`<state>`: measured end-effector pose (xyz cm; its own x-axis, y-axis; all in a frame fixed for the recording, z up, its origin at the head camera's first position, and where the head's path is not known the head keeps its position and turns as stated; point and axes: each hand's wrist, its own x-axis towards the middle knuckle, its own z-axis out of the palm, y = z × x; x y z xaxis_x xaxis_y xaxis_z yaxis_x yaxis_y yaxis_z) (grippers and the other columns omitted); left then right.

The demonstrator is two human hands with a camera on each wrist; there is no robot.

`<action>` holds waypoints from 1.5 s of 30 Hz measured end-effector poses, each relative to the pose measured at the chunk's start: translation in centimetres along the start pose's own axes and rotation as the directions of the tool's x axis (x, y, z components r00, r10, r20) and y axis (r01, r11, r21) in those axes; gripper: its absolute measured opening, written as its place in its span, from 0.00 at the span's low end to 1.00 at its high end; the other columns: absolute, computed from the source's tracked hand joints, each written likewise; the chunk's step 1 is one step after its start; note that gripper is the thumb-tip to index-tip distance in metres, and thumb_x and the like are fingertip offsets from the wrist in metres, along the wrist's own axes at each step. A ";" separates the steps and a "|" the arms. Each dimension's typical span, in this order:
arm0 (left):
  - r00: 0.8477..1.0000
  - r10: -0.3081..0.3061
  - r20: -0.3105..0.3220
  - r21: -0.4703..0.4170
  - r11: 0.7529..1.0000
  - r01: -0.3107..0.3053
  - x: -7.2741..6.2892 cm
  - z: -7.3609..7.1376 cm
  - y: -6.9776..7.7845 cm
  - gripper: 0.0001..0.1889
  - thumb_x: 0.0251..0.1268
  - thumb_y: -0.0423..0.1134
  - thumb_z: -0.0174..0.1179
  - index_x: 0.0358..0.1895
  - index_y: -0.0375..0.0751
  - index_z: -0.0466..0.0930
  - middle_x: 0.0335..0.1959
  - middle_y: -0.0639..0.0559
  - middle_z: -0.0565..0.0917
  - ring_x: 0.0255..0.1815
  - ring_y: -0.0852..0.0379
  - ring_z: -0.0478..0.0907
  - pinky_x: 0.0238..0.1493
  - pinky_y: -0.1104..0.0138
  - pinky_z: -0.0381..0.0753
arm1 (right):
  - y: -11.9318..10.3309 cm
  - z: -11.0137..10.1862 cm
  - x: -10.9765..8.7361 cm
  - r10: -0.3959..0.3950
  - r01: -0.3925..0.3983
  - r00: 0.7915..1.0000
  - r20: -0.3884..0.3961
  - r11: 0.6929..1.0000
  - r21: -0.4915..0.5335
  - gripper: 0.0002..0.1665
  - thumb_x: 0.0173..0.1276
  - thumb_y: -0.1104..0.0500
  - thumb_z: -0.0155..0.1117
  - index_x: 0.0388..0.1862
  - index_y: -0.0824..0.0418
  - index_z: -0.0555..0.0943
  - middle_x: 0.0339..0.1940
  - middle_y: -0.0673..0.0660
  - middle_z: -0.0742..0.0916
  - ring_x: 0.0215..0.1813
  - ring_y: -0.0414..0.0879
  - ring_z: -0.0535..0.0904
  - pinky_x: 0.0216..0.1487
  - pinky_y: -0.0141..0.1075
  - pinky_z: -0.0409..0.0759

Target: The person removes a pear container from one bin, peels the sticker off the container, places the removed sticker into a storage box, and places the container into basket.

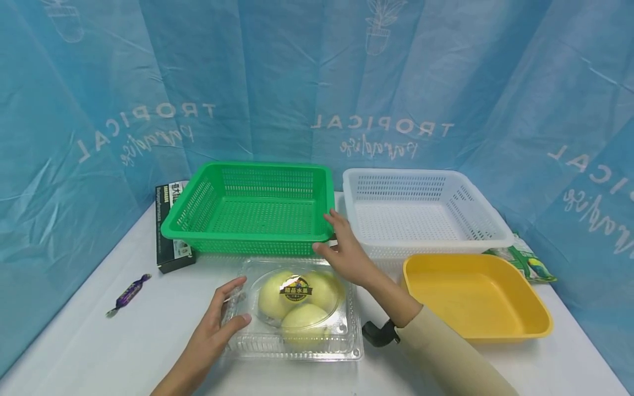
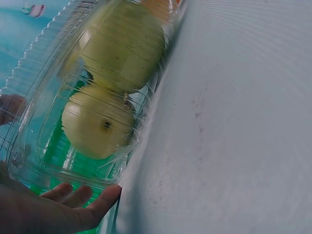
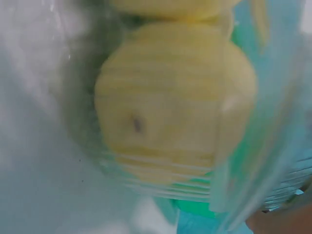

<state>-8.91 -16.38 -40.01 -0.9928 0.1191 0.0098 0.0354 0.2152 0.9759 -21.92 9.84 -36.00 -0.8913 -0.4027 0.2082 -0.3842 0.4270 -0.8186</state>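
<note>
A clear plastic fruit box [image 1: 297,352] sits on the table in front of the green basket [image 1: 247,243]. Inside it are three pale yellow, pear-like fruits [image 1: 303,323], under a lid with a dark printed label [image 1: 295,290]. My left hand [image 1: 212,324] holds the box's left side, thumb over the lid; its fingers [image 2: 100,204] meet the end wall in the left wrist view. Above the box's far right corner, my right hand [image 1: 346,250] has its fingers loosely extended, fingertips right at the green basket's front right corner. The right wrist view is blurred, with one fruit [image 3: 175,102] close up.
A white basket [image 1: 426,245] stands right of the green one, with a yellow tray [image 1: 475,297] before it. A green packet [image 1: 527,261] lies far right. On the left are a black box [image 1: 168,231] and a purple-wrapped candy [image 1: 130,294]. Blue curtain [image 1: 317,82] surrounds the table.
</note>
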 end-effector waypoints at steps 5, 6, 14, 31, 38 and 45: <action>1.000 -0.007 -0.001 0.002 1.000 0.007 0.0 0.0 0.0 0.31 0.66 0.37 0.54 0.70 0.58 0.54 0.76 0.48 0.46 0.77 0.37 0.39 0.66 0.31 0.40 | -0.6 -0.2 -1.1 -0.015 0.012 0.999 -0.049 0.998 -0.056 0.39 0.70 0.50 0.56 0.74 0.58 0.55 0.77 0.59 0.57 0.65 0.58 0.68 0.61 0.52 0.74; 1.000 -0.011 -0.001 0.005 1.000 0.011 0.0 0.0 0.0 0.31 0.66 0.38 0.54 0.70 0.58 0.54 0.76 0.48 0.46 0.77 0.36 0.39 0.66 0.31 0.40 | -0.7 -0.2 -1.3 -0.016 0.011 0.998 -0.064 0.997 -0.077 0.38 0.69 0.50 0.56 0.74 0.58 0.56 0.76 0.58 0.59 0.65 0.57 0.66 0.60 0.52 0.73; 1.000 -0.023 -0.009 0.018 1.000 0.023 0.0 0.0 -0.1 0.32 0.66 0.38 0.54 0.71 0.56 0.53 0.77 0.47 0.45 0.77 0.35 0.38 0.67 0.31 0.39 | -0.9 0.1 -2.4 -0.104 0.060 0.974 -0.200 0.975 -0.213 0.34 0.66 0.48 0.60 0.67 0.58 0.66 0.68 0.58 0.70 0.59 0.56 0.63 0.58 0.52 0.68; 0.999 -0.030 -0.019 0.013 0.999 0.030 0.0 0.2 -0.1 0.32 0.66 0.38 0.53 0.71 0.55 0.52 0.77 0.47 0.45 0.77 0.35 0.38 0.66 0.30 0.38 | -1.8 1.7 -3.7 -0.119 0.101 0.989 -0.087 0.977 -0.189 0.37 0.58 0.52 0.67 0.66 0.56 0.68 0.60 0.56 0.77 0.62 0.50 0.64 0.61 0.50 0.68; 0.999 -0.030 -0.015 0.009 1.000 0.030 -0.1 0.2 0.0 0.32 0.66 0.38 0.53 0.71 0.54 0.52 0.77 0.47 0.45 0.77 0.36 0.36 0.66 0.30 0.37 | -2.3 2.1 -3.9 -0.126 0.117 0.992 -0.031 0.972 -0.205 0.40 0.56 0.49 0.70 0.67 0.57 0.68 0.62 0.55 0.77 0.62 0.51 0.64 0.60 0.50 0.70; 0.999 -0.029 -0.021 0.002 1.000 0.029 -0.1 0.3 0.1 0.32 0.66 0.37 0.52 0.71 0.53 0.52 0.77 0.47 0.45 0.77 0.36 0.36 0.67 0.30 0.36 | -2.7 2.5 -3.9 -0.146 0.144 0.989 0.016 0.950 -0.276 0.41 0.55 0.48 0.70 0.66 0.58 0.68 0.61 0.53 0.77 0.60 0.50 0.65 0.57 0.45 0.72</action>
<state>-8.79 -16.13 -39.99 -0.9956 0.0928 -0.0144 0.0065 0.2206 0.9753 -16.80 8.28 -35.97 -0.8219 -0.4735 0.3168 -0.5603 0.5712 -0.5998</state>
